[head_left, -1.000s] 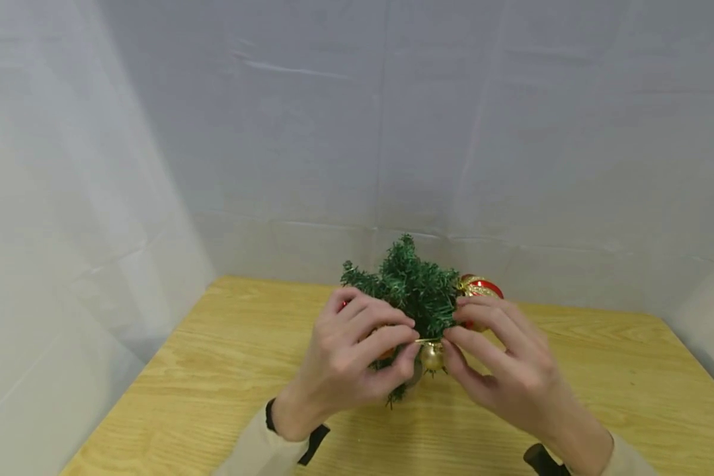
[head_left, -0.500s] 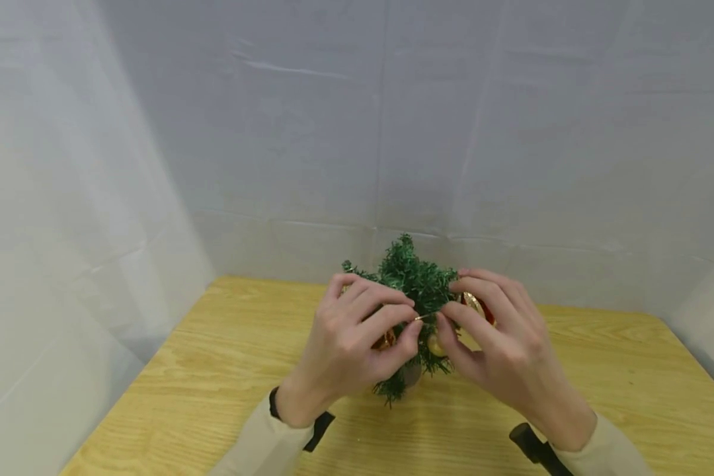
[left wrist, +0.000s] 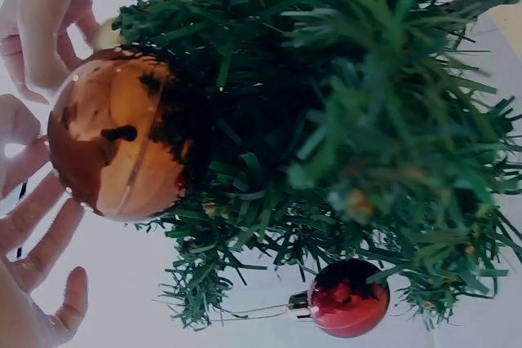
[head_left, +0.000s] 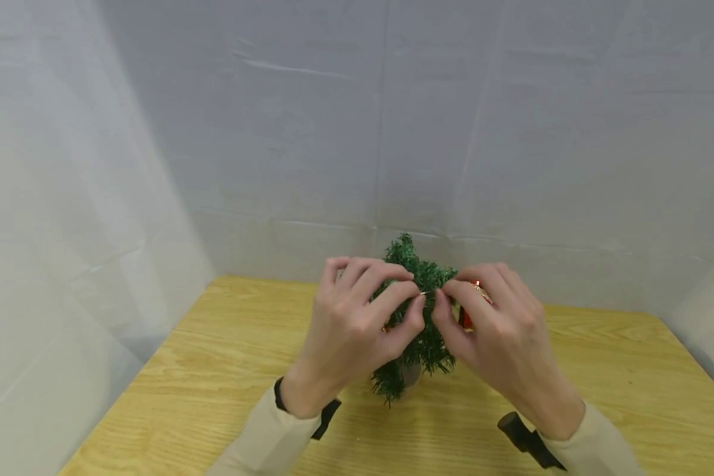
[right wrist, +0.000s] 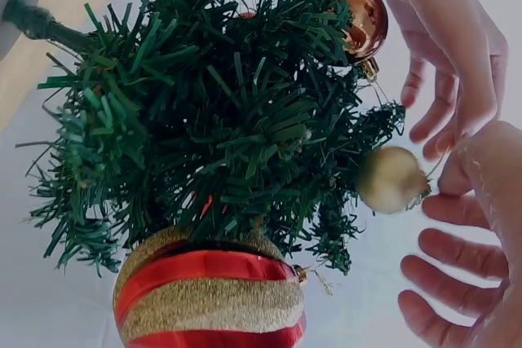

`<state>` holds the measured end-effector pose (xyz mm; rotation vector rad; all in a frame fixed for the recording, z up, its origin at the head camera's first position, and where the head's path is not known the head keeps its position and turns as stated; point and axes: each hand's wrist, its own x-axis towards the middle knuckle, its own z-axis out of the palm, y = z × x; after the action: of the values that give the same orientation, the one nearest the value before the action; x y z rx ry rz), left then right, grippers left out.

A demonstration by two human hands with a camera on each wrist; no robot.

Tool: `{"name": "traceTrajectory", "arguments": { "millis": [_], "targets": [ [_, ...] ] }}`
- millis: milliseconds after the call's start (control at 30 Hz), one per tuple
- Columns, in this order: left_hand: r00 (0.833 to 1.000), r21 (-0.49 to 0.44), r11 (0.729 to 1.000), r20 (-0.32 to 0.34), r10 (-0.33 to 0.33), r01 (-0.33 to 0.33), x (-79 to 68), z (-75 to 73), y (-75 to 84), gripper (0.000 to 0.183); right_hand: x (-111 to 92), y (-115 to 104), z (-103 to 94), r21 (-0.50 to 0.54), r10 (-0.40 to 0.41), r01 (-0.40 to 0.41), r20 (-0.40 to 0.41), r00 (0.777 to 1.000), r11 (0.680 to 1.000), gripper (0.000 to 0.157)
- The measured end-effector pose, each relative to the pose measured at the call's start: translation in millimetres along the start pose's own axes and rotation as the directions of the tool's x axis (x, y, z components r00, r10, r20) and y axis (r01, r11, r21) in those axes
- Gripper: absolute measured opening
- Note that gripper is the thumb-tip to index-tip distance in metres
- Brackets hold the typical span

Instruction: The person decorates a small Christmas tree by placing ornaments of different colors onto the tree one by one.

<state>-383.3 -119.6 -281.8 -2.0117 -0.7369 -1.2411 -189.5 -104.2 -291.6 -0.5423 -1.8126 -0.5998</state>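
Between my two hands a small artificial Christmas tree (head_left: 440,350) stands on the table. My left hand (head_left: 357,320) pinches one end of a thin gold string (head_left: 424,293) with thumb and index finger. The thumb and index finger of my right hand (head_left: 500,334) pinch the string's other end, a short way off. A small gold bauble (right wrist: 392,179) hangs from the string against the branch tips; my hands hide it in the head view. Both hands keep their other fingers loosely bent beside the branches.
On the tree hang a shiny copper bauble (left wrist: 122,136), a small red bauble (left wrist: 351,297) and a large red-and-gold striped bauble (right wrist: 210,291). Beneath is a wooden table (head_left: 226,357), with a pale sheet (head_left: 309,132) behind it. Dark wrist straps (head_left: 327,420) show at the cuffs.
Both hands have risen along the front of the tree with the string and gold bauble, and have come a little closer together. The tree has stayed in place.
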Motion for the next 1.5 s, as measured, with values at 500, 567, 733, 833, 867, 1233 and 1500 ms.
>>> {"name": "traceTrajectory", "arguments": {
  "millis": [500, 567, 733, 833, 867, 1233, 1500],
  "targets": [
    [0.976, 0.068, 0.982, 0.117, -0.183, 0.176, 6.2, 5.3, 4.0, 0.011, 1, 3, 6.2, -0.020, 0.171, -0.170, 0.068, 0.983, 0.985, 0.020],
    [0.964, 0.079, 0.974, 0.146, -0.224, 0.214, 6.8, 5.8, 5.2, 0.012, 1, 3, 5.5, -0.034, 0.189, -0.186, 0.096, 0.977, 0.982, 0.015],
    [0.930, 0.069, 0.952, 0.204, -0.306, 0.299, 7.3, 5.5, 9.1, 0.012, -1, 2, 2.9, -0.045, 0.237, -0.232, 0.182, 0.954, 0.972, 0.003],
    [0.918, 0.048, 0.944, 0.222, -0.329, 0.326, 7.4, 5.4, 11.1, 0.011, -2, -1, -0.2, -0.024, 0.274, -0.277, 0.257, 0.927, 0.961, 0.007],
    [0.915, 0.041, 0.942, 0.226, -0.334, 0.333, 7.5, 5.5, 11.6, 0.010, -2, -2, -1.6, -0.016, 0.290, -0.298, 0.286, 0.914, 0.955, 0.009],
    [0.904, -0.053, 0.925, 0.242, -0.354, 0.376, 3.5, 1.9, 10.7, 0.007, 6, -12, -19.5, 0.043, 0.392, -0.473, 0.496, 0.775, 0.880, 0.014],
    [0.923, -0.151, 0.920, 0.196, -0.331, 0.362, -9.1, -9.2, -1.3, 0.012, 2, -12, -20.4, 0.034, 0.408, -0.528, 0.593, 0.694, 0.848, 0.010]
  ]
}}
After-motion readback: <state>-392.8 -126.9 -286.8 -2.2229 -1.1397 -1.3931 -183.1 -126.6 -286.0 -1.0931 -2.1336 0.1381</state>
